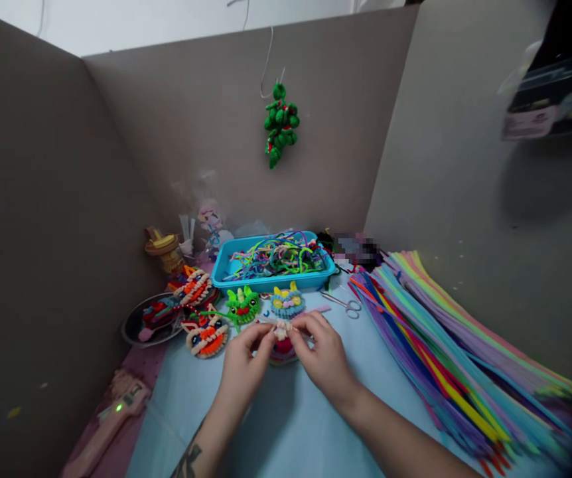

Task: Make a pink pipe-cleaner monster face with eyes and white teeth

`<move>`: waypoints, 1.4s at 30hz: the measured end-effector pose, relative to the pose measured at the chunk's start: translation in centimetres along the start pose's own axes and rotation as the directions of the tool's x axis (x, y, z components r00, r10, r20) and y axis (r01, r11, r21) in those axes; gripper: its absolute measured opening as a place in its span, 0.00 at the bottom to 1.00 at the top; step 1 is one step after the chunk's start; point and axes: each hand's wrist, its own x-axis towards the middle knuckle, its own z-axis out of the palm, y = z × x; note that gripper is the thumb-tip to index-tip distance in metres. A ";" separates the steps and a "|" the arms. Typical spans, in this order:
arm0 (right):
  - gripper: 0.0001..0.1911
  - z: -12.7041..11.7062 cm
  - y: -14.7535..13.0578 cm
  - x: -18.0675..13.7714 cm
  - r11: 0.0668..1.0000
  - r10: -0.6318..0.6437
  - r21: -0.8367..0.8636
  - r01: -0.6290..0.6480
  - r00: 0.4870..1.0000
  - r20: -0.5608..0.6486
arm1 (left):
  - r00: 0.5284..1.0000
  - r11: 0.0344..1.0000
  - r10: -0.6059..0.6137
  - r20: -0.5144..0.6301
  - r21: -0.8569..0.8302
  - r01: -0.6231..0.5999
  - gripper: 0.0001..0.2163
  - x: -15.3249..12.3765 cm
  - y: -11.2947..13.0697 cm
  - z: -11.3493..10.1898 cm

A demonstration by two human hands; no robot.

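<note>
Hands (249, 353) (323, 350) pinching cream fuzzy piece (283, 329), its edges covered, pink item (285, 350) below partly hidden, shape unclear

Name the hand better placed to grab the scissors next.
Probably the right hand: the scissors lie on its side, beyond it; the left hand is farther. Both hold the pale piece.

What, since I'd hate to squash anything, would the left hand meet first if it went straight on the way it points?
The left hand would first press the small cream fuzzy piece at its fingertips; beyond that, probably the round blue fuzzy face with yellow ears, though depth is unclear.
</note>
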 end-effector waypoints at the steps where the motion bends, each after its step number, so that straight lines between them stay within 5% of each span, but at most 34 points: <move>1: 0.05 0.0 0.0 0.0 1.000 0.000 -0.010 0.000 1.000 -0.002 | 1.000 1.000 -0.013 0.013 -0.015 0.013 0.09 0.0 0.0 0.0; 15: 0.07 0.5 -0.2 -0.8 0.983 -0.117 -0.140 0.120 0.993 0.030 | 0.991 0.979 -0.126 -0.048 -0.168 0.116 0.12 -0.1 0.5 0.4; 29: 0.07 0.3 -1.0 -0.6 0.996 -0.046 0.087 0.036 0.993 0.113 | 0.997 0.996 0.076 -0.032 -0.051 -0.077 0.08 -0.2 1.1 0.1; 42: 0.08 0.2 -0.7 -0.3 0.995 0.034 0.091 -0.038 0.998 0.052 | 1.000 0.997 -0.018 0.011 -0.076 0.019 0.09 0.1 0.0 0.0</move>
